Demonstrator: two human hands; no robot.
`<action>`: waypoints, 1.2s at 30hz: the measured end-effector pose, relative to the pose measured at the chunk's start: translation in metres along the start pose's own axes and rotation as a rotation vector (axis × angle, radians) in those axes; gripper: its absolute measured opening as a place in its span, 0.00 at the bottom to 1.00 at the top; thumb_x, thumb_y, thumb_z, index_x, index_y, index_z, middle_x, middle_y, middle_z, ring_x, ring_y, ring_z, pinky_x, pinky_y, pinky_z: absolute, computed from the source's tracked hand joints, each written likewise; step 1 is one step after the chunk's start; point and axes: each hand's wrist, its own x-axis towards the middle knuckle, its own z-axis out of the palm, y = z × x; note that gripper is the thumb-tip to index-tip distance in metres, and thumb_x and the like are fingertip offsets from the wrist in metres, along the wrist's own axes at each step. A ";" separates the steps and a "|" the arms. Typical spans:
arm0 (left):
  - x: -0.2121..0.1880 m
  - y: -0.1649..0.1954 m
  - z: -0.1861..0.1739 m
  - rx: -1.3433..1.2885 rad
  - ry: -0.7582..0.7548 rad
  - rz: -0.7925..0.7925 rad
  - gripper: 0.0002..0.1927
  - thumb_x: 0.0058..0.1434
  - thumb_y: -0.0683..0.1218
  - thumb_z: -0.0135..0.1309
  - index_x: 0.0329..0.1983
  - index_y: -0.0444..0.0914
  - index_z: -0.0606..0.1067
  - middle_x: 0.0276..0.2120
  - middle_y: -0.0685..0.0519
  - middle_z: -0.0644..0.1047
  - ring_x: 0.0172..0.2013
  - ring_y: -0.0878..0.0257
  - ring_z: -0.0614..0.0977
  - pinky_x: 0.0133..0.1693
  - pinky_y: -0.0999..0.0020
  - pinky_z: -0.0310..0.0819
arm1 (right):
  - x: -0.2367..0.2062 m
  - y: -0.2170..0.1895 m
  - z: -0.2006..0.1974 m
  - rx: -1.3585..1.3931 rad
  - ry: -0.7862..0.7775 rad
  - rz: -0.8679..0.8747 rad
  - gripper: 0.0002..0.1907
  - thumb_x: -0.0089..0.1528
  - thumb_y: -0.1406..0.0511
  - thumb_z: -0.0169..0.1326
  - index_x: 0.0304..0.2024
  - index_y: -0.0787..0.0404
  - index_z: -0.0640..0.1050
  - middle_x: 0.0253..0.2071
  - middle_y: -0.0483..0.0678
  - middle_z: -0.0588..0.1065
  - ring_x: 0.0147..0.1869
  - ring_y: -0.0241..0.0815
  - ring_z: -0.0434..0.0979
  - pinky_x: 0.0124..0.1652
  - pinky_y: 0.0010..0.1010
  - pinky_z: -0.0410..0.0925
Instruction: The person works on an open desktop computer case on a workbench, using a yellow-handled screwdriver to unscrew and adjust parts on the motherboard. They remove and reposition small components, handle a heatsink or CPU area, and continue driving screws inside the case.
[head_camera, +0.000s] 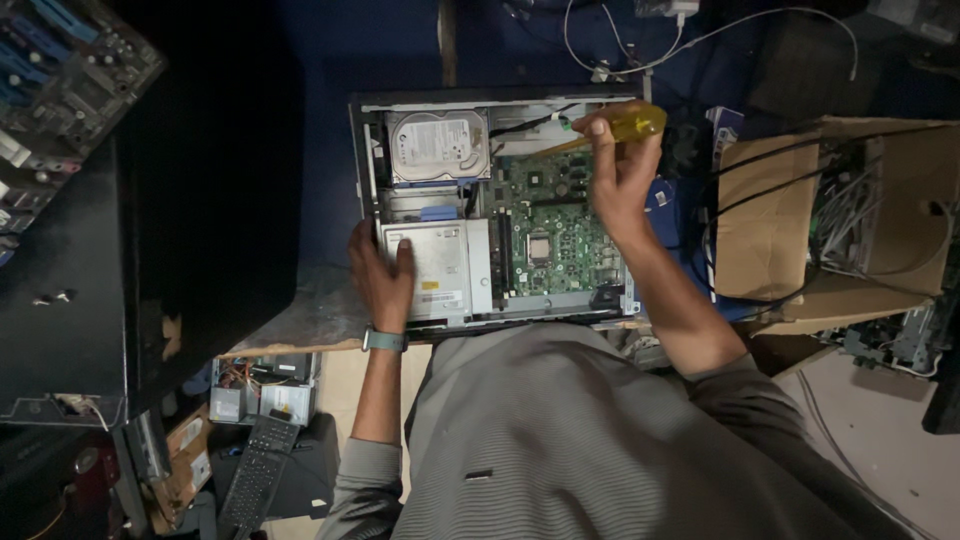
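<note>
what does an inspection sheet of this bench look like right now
surface: blue table, partly dim
job's things: open computer case lying flat; hard drive, green motherboard, silver drive bay inside
clutter: cardboard box of parts at right; circuit board at far left
grippers: left hand rests on the drive bay; right hand grips a yellow-handled screwdriver
cables: white cable behind the case; black cables over the box
surroundings: keyboard on the floor below

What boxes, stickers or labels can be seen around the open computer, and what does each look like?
Hard drive label: white, rectangular, top left inside the case.
Optical drive: small yellow sticker on grey metal, beside the left hand.
Cardboard box: brown, open, right of the case, holding cables.
</note>
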 end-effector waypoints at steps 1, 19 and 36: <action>0.000 0.000 0.000 -0.010 -0.004 -0.002 0.35 0.66 0.50 0.58 0.72 0.35 0.61 0.68 0.36 0.65 0.68 0.40 0.66 0.66 0.46 0.58 | 0.000 0.000 0.000 -0.011 -0.003 0.000 0.07 0.77 0.70 0.48 0.55 0.64 0.65 0.45 0.53 0.76 0.51 0.42 0.80 0.53 0.34 0.75; -0.001 -0.001 0.001 -0.052 -0.001 -0.004 0.34 0.66 0.51 0.57 0.72 0.36 0.62 0.69 0.39 0.64 0.70 0.42 0.64 0.67 0.48 0.60 | 0.000 0.003 0.003 0.015 -0.020 -0.020 0.07 0.77 0.70 0.48 0.55 0.64 0.65 0.44 0.53 0.76 0.51 0.43 0.81 0.54 0.35 0.76; -0.001 0.001 0.000 -0.027 -0.016 -0.014 0.34 0.66 0.50 0.57 0.72 0.34 0.61 0.68 0.35 0.64 0.69 0.40 0.65 0.67 0.46 0.58 | -0.001 0.000 0.003 -0.020 -0.043 -0.058 0.08 0.76 0.69 0.48 0.55 0.65 0.65 0.45 0.54 0.77 0.51 0.44 0.82 0.51 0.36 0.78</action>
